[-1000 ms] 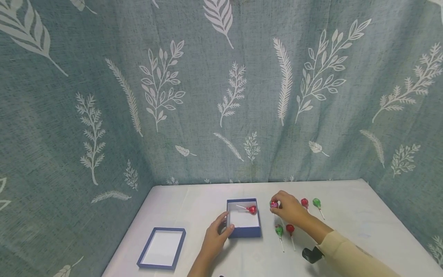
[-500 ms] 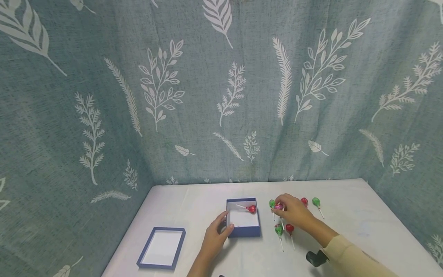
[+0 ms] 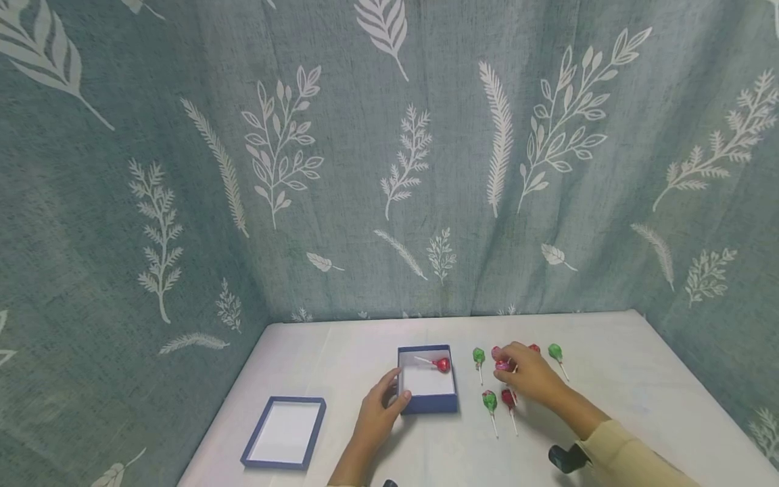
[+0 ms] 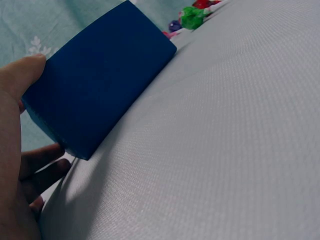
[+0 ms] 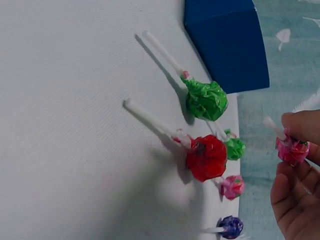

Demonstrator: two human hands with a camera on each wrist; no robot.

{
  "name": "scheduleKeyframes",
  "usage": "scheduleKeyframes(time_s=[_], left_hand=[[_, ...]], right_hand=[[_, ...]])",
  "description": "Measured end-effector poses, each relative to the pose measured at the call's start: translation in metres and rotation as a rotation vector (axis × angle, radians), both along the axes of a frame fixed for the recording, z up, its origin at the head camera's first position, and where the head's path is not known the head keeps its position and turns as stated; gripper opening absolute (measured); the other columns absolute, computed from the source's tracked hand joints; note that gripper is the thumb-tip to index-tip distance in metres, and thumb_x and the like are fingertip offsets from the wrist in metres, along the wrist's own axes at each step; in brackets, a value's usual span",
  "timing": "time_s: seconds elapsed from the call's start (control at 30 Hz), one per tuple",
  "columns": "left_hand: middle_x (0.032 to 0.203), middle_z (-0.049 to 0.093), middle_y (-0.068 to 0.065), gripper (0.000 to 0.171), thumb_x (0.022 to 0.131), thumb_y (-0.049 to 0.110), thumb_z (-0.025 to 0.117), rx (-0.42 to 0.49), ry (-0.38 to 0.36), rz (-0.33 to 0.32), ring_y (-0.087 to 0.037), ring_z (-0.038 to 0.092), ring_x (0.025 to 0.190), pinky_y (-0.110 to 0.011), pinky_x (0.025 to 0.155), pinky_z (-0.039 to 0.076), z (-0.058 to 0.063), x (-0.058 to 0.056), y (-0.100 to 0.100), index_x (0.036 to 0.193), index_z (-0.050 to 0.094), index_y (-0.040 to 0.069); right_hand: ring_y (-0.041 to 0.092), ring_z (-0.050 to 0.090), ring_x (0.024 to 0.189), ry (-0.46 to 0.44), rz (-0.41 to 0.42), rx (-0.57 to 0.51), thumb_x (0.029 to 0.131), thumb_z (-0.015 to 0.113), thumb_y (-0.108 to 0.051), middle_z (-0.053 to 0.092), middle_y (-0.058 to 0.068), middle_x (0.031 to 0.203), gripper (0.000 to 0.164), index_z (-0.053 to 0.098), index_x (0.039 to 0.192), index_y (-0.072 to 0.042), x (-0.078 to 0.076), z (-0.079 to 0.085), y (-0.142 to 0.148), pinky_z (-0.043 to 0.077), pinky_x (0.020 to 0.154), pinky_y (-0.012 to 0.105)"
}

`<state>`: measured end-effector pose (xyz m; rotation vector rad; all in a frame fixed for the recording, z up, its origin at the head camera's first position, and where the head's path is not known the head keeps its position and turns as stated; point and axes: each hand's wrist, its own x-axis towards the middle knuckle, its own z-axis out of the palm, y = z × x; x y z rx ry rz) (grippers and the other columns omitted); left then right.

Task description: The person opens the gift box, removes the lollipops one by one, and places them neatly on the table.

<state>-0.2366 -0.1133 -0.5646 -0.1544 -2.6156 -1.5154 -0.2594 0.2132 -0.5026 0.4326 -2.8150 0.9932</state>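
Observation:
My left hand [image 3: 379, 412] holds the left side of an open blue box [image 3: 431, 404] with a white inside. In the left wrist view its thumb lies at the box's [image 4: 105, 75] upper edge and other fingers at a lower corner. A red lollipop [image 3: 442, 365] lies inside the box. To the right, my right hand [image 3: 529, 375] pinches a pink-wrapped lollipop [image 5: 292, 150] between thumb and fingers, its white stick showing. Around that hand lie green lollipops [image 3: 489, 399], a red lollipop [image 5: 206, 157], another pink lollipop [image 5: 233, 187] and a purple lollipop [image 5: 231, 227].
A blue-rimmed box lid [image 3: 283, 433], white inside, lies at the left of the white-covered table [image 3: 341, 345]. Another green lollipop [image 3: 555, 351] and a red one partly behind the right hand lie farther right. A patterned curtain [image 3: 341, 169] hangs behind the table.
My right hand has moved right, away from the box, with the pink lollipop. A green lollipop and another pink one have come into sight behind it. The left hand stays on the box.

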Motion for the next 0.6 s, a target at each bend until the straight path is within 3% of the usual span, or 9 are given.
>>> scheduleKeyframes(time_s=[0.33, 0.6], left_hand=[[0.141, 0.053, -0.009, 0.056, 0.091, 0.046, 0.065, -0.004, 0.015, 0.002, -0.031, 0.053, 0.124, -0.054, 0.106, 0.036, 0.0, 0.001, 0.001, 0.141, 0.051, 0.024], [0.139, 0.054, -0.008, 0.056, 0.091, 0.046, 0.065, -0.005, 0.008, 0.012, -0.031, 0.052, 0.125, -0.057, 0.108, 0.032, 0.002, 0.001, 0.001, 0.141, 0.051, 0.025]], right_hand=[[0.016, 0.057, 0.081, -0.016, -0.062, -0.022, 0.082, 0.078, -0.014, 0.059, -0.004, 0.086, 0.017, 0.068, 0.095, -0.012, 0.006, -0.005, 0.016, 0.053, 0.073, 0.037], [0.017, 0.058, 0.083, -0.01, -0.079, -0.045, 0.082, 0.077, -0.011, 0.063, 0.0, 0.093, 0.022, 0.068, 0.101, -0.006, 0.017, -0.012, 0.026, 0.053, 0.074, 0.037]])
